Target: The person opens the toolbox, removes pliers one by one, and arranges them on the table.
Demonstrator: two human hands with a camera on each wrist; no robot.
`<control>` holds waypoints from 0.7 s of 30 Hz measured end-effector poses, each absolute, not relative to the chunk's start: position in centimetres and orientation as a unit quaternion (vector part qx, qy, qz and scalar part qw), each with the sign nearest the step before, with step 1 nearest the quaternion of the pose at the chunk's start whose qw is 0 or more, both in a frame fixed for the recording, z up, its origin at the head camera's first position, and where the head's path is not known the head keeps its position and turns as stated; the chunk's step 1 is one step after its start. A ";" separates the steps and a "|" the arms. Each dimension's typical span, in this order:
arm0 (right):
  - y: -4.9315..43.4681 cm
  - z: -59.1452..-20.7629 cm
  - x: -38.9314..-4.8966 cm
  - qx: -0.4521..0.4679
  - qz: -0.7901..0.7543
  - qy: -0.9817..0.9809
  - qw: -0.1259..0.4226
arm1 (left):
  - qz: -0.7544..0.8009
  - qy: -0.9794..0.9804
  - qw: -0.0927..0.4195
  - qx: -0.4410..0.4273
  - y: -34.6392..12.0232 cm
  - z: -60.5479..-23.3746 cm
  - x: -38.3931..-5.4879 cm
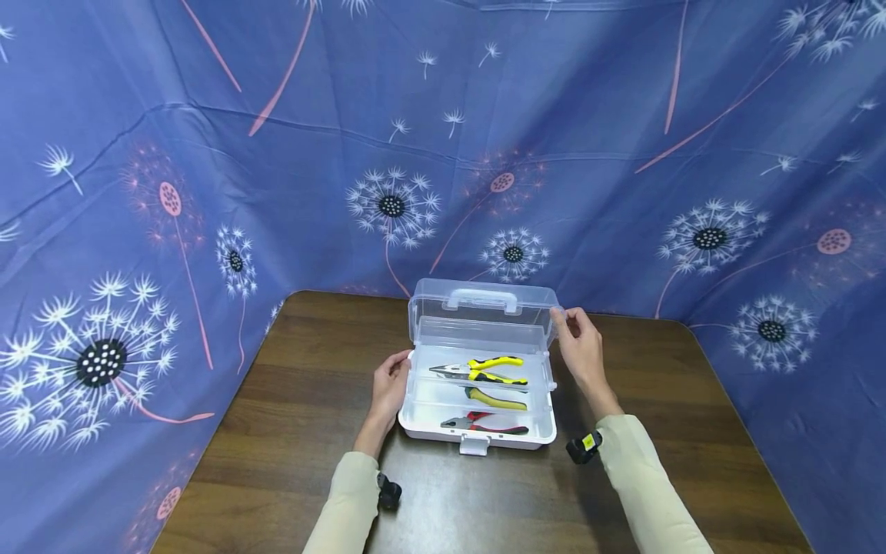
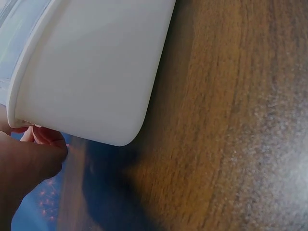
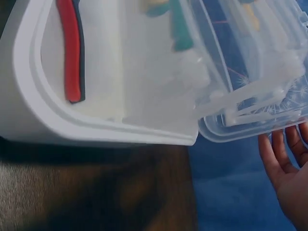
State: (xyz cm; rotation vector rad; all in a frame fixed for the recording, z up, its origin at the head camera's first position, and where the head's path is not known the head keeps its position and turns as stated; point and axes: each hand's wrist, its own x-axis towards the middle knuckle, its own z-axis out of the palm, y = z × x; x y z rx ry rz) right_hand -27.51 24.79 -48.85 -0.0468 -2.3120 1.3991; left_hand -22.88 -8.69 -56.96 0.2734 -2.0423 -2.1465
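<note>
A white toolbox (image 1: 477, 442) with a raised clear lid (image 1: 432, 308) sits on the table. My left hand (image 1: 391, 383) grips its left rim, with fingers curled under the edge in the left wrist view. At the lid's right edge is my right hand (image 1: 580, 346), thumb and fingers on it; the right wrist view shows the fingers (image 3: 281, 149) against the lid's side. Inside lie yellow-and-black long-nose pliers (image 1: 479, 376), a tool with yellow-green handles (image 1: 498, 400) partly hidden by a translucent tray, and red-and-black pliers (image 1: 508, 429) near the front.
The box's front latch (image 1: 474, 445) hangs down over the front. Brown wooden table (image 1: 277, 446) spreads around the box. A blue cloth (image 1: 311, 192) with a dandelion print hangs behind and on both sides.
</note>
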 end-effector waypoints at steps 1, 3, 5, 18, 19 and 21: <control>24.9 -49.0 -27.7 -0.014 0.509 -0.833 0.218 | -0.717 -0.686 0.080 0.091 -8.7 -56.9 -22.9; 25.1 -49.3 -28.1 -0.003 0.516 -0.827 0.223 | -0.717 -0.688 0.076 0.084 -8.7 -55.7 -22.4; 25.3 -49.7 -28.4 0.015 0.523 -0.820 0.232 | -0.717 -0.689 0.070 0.076 -8.7 -54.6 -21.9; 25.4 -52.1 -29.2 0.075 0.492 -0.845 0.195 | -0.716 -0.693 0.058 0.063 -8.8 -53.0 -20.9; 25.4 -52.2 -29.3 0.074 0.493 -0.846 0.188 | -0.715 -0.694 0.056 0.064 -8.8 -53.4 -21.1; 25.5 -52.5 -29.6 0.071 0.493 -0.850 0.171 | -0.717 -0.692 0.054 0.067 -8.8 -54.3 -21.6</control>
